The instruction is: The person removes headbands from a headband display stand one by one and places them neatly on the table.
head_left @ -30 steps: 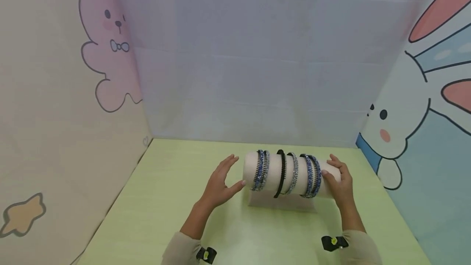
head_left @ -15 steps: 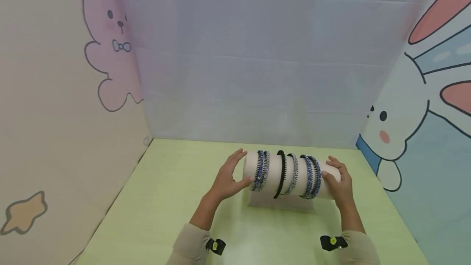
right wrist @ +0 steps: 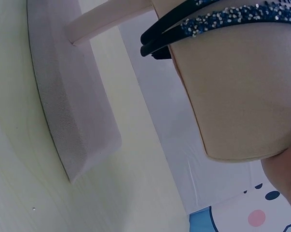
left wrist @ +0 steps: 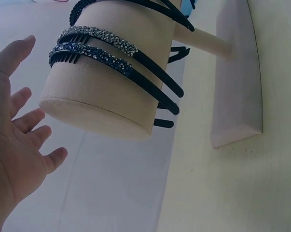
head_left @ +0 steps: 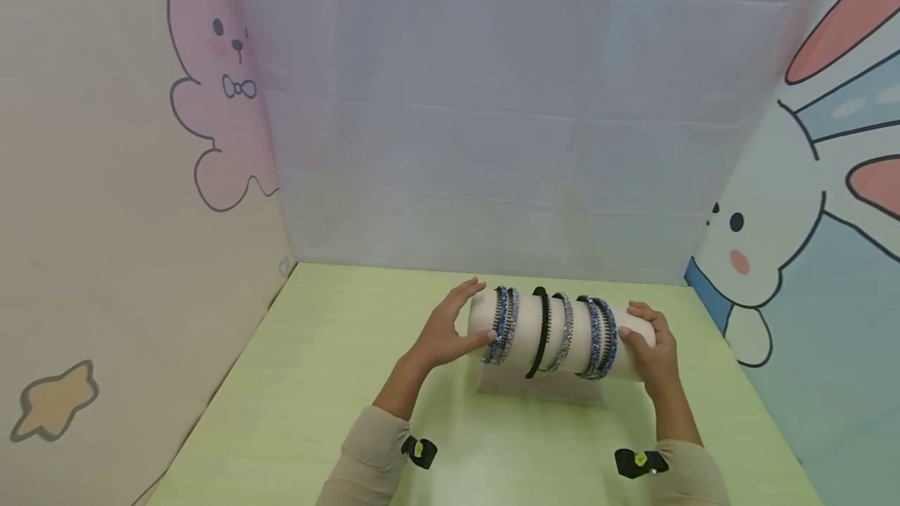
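A headband stand, a pale padded roll [head_left: 523,334] lying sideways on a post, bears several headbands. At its left end are a blue glittery headband [left wrist: 111,62] and a silver one [left wrist: 99,35]. Toward the middle sit a black headband [head_left: 541,332] and another silver one [head_left: 566,333]; two blue ones [head_left: 606,338] are on the right. My right hand [head_left: 657,358] grips the right end, thumb in front and fingers behind. My left hand [head_left: 439,338] is spread beside the left end, and the left wrist view shows a gap between its fingers and the roll.
Below the roll, the stand's pale base [head_left: 541,389] rests on a light green table [head_left: 337,381]. A plain pale sheet [head_left: 450,139] hangs behind. Printed cloth walls, with a pink bear [head_left: 218,115] and a white rabbit [head_left: 759,240], close in both sides.
My left hand has moved right and slightly up to the roll's left end, its thumb now overlapping the leftmost headbands in the head view. The right hand keeps its hold on the right end.
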Action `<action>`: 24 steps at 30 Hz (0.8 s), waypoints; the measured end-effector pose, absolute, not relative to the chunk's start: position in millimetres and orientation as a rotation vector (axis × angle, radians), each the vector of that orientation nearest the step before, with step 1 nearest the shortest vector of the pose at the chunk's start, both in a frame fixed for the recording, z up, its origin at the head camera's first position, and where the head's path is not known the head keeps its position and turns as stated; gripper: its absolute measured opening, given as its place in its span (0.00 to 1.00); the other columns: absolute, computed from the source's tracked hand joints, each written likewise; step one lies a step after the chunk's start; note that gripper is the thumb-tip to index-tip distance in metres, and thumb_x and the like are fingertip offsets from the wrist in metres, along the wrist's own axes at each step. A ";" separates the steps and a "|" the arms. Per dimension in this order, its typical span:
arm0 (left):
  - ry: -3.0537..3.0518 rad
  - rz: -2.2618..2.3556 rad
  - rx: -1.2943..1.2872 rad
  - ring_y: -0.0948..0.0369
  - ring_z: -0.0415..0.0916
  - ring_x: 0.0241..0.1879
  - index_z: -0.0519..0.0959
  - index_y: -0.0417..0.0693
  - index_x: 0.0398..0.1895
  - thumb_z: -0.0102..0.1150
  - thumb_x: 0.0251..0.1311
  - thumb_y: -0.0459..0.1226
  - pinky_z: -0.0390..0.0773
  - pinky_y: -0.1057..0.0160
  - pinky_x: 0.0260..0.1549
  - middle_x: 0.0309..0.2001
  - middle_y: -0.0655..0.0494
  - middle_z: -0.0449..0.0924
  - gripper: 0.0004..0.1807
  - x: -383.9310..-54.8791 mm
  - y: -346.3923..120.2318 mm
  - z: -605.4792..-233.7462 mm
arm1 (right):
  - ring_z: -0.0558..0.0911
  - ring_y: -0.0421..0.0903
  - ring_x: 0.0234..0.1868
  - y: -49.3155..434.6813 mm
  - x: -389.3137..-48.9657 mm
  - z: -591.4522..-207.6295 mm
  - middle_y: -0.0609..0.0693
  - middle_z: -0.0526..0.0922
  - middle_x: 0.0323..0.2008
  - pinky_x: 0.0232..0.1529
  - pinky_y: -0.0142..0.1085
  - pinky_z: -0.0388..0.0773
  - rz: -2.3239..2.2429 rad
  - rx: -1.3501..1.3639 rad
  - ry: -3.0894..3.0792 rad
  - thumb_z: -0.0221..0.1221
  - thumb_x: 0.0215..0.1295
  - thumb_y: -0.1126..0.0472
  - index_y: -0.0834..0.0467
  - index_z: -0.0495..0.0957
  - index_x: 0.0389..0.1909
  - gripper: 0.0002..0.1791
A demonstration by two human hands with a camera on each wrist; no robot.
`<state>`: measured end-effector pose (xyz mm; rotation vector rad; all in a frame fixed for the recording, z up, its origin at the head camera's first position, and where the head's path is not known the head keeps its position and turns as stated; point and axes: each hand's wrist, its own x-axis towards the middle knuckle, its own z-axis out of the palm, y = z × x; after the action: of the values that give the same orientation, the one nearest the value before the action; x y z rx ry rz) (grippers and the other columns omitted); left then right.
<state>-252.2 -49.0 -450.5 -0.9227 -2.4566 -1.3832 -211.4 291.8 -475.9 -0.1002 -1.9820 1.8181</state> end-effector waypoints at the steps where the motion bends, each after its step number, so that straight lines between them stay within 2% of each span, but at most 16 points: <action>1: -2.464 -1.387 -0.923 0.54 0.53 0.67 0.63 0.52 0.67 0.65 0.51 0.49 0.63 0.43 0.55 0.69 0.54 0.55 0.39 -253.7 -48.6 -450.2 | 0.65 0.41 0.54 292.3 -212.1 -476.1 0.41 0.71 0.53 0.48 0.36 0.57 1.827 -0.110 -1.982 0.55 0.59 0.73 0.67 0.69 0.51 0.18; 12: -2.531 -1.513 -0.962 0.54 0.51 0.67 0.64 0.58 0.67 0.65 0.51 0.51 0.61 0.42 0.55 0.69 0.59 0.55 0.38 -267.8 -40.8 -446.2 | 0.65 0.39 0.54 293.9 -211.2 -476.8 0.42 0.71 0.55 0.49 0.35 0.57 1.809 -0.158 -2.009 0.55 0.60 0.72 0.66 0.69 0.53 0.19; 16: -2.584 -1.615 -0.947 0.54 0.57 0.64 0.64 0.60 0.67 0.66 0.50 0.50 0.65 0.45 0.53 0.68 0.61 0.56 0.39 -271.7 -37.5 -447.5 | 0.64 0.39 0.55 294.5 -210.0 -478.2 0.43 0.70 0.56 0.49 0.35 0.58 1.800 -0.180 -2.023 0.55 0.61 0.71 0.66 0.68 0.54 0.19; 20: -2.613 -1.639 -0.934 0.54 0.65 0.58 0.64 0.61 0.67 0.70 0.45 0.49 0.73 0.51 0.45 0.66 0.59 0.59 0.42 -275.1 -35.4 -446.7 | 0.64 0.39 0.55 294.2 -211.9 -478.4 0.43 0.70 0.56 0.50 0.35 0.58 1.815 -0.178 -2.007 0.55 0.60 0.72 0.67 0.68 0.54 0.19; 24: -2.646 -1.565 -0.947 0.55 0.62 0.58 0.66 0.63 0.66 0.75 0.37 0.49 0.75 0.55 0.40 0.66 0.59 0.58 0.46 -279.1 -32.5 -446.9 | 0.65 0.39 0.56 292.2 -212.8 -476.6 0.43 0.71 0.55 0.51 0.35 0.58 1.815 -0.170 -1.994 0.55 0.60 0.72 0.67 0.68 0.53 0.19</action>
<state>-279.1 -32.5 -446.9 -0.9474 -2.6458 -1.5651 -212.8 292.2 -476.6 -0.1695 -1.9944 1.8152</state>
